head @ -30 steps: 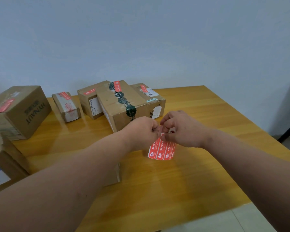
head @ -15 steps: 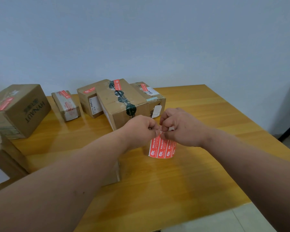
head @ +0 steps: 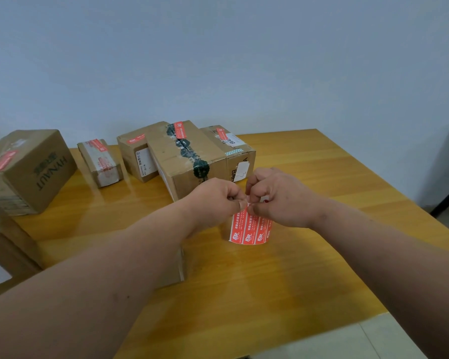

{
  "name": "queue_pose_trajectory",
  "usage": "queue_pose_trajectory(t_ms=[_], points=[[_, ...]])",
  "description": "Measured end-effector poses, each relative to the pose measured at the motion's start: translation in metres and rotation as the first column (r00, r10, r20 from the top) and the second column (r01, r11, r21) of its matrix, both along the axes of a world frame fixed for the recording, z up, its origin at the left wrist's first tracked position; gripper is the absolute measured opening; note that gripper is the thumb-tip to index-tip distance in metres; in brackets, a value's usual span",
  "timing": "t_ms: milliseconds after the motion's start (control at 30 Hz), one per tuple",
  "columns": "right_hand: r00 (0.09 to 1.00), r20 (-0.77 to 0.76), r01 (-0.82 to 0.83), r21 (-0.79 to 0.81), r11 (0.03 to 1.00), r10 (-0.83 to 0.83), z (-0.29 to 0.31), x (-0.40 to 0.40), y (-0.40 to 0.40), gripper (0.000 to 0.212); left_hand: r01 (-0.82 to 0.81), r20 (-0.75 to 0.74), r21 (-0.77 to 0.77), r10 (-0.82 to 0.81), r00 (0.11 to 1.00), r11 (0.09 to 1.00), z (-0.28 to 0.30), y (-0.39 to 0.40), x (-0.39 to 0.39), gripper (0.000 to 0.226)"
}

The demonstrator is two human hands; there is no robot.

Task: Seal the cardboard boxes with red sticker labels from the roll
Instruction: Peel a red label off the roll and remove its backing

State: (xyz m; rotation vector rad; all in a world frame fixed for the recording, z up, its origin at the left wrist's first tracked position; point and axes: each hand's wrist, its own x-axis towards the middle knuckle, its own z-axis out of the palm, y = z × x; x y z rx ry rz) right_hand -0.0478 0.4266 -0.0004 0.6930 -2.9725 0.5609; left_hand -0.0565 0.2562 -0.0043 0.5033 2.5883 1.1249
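- A strip of red sticker labels (head: 249,228) is held above the wooden table (head: 283,281), near the table's middle and just in front of the boxes.
- The strip hangs downward from the fingertips, its long axis close to vertical; the printed side is turned toward the camera, and the white text runs along the length of each label.
- The top edge of the strip is pinched by the left hand (head: 214,200), whose fingers are curled with thumb and forefinger closed on the backing.
- The same top edge is pinched from the other side by the right hand (head: 278,196), fingers likewise curled; the two hands' fingertips nearly touch.
- Whether one label is being peeled from the backing cannot be told, as the spot is covered by the fingers.
- The tape-sealed box (head: 187,156) lies just behind the hands, a red label on its top, its long axis running away from the camera.
- Further boxes are ranged along the wall, among them the HYNAUT box (head: 29,169) at the left, also bearing a red label.
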Motion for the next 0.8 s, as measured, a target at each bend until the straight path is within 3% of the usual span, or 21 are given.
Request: queue_pose_trajectory(t_ms=[333,500,567,667,800], points=[[1.0,-0.002,-0.014,-0.023,1.0,0.014,-0.0036,-0.0025,-0.0014,0.009,-0.048,0.102,0.078,0.04,0.994,0.996,-0.0045,-0.0023,-0.004,0.012],[0.992,0.12,0.057,-0.093,0.994,-0.045,-0.0034,-0.0024,0.0009,0.008,-0.023,0.142,0.037,0.017,0.99,0.999,-0.0049,-0.0046,-0.0058,0.014],[0.98,0.178,0.109,-0.13,0.985,-0.085,0.0002,-0.0011,0.0008,0.015,-0.024,0.141,0.032,0.019,0.99,0.999,-0.0042,-0.0054,-0.0069,0.015],[0.979,0.159,0.139,-0.051,0.989,-0.129,0.0035,-0.0013,-0.0001,0.029,-0.029,0.119,0.008,0.028,0.993,1.0,-0.0022,-0.0054,-0.0083,0.015],[0.976,0.178,0.14,-0.075,0.987,-0.125,0.0023,-0.0035,-0.001,0.019,-0.041,0.112,0.029,0.037,0.993,0.999,-0.0022,-0.0056,-0.009,0.016]])
